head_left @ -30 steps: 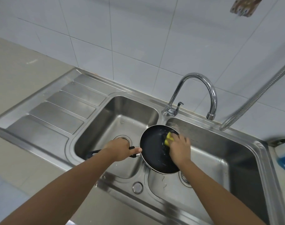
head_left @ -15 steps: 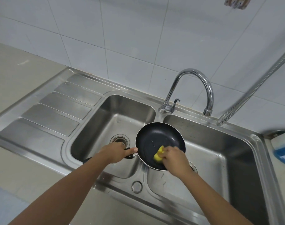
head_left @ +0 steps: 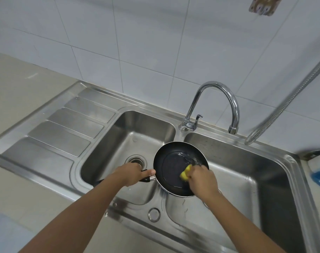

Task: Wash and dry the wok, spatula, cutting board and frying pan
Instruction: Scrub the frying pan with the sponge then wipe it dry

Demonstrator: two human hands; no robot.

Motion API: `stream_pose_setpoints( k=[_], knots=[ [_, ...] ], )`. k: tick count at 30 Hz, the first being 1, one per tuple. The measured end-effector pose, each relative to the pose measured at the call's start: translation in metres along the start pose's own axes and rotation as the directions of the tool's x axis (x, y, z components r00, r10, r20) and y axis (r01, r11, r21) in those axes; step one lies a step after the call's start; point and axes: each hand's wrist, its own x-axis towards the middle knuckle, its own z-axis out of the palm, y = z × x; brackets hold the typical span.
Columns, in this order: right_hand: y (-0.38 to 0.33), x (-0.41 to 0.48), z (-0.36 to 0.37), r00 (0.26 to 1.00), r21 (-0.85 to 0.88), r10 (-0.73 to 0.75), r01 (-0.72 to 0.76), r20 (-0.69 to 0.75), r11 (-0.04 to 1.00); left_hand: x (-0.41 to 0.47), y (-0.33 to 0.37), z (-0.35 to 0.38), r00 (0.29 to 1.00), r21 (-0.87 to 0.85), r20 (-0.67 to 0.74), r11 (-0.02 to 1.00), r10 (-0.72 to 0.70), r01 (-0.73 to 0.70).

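A small black frying pan [head_left: 171, 165] is held over the divider between the two sink basins, its inside facing up and wet. My left hand [head_left: 130, 173] grips its black handle, thumb stretched toward the pan's rim. My right hand [head_left: 203, 178] presses a yellow sponge [head_left: 185, 173] against the pan's inner right side. The wok, spatula and cutting board are not in view.
The double steel sink [head_left: 276, 157] has a ribbed drainboard [head_left: 64, 132] on its left. A chrome tap [head_left: 219, 105] arches over the right basin, no water running. A flexible metal hose [head_left: 287, 103] hangs at right. A blue-and-white container [head_left: 319, 172] sits at the right edge.
My right hand with the sponge moved from the pan's far rim to its near side, then to the right side. The pan stayed held by my left hand.
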Motion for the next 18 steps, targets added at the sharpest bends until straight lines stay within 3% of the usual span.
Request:
stream_pose_setpoints(
  k=[4,8,14,18],
  knots=[
    [-0.05,-0.016,0.006,0.995,0.134,-0.096,0.092,0.024,0.987,-0.004,0.002,-0.005,1.0,-0.05,-0.006,0.998,-0.024,0.023],
    [-0.065,0.03,0.006,0.994,0.267,-0.109,0.111,-0.023,0.957,-0.006,0.004,-0.005,0.999,-0.082,-0.001,0.996,-0.042,0.042],
    [0.0,0.031,-0.001,0.998,0.046,0.017,-0.014,-0.06,0.999,-0.004,0.005,0.024,0.993,-0.091,-0.101,0.994,-0.063,0.054],
    [-0.024,-0.001,0.007,1.0,0.068,0.025,-0.025,0.004,0.997,-0.001,0.005,0.009,0.999,0.008,-0.044,1.0,-0.004,0.005]
  ],
)
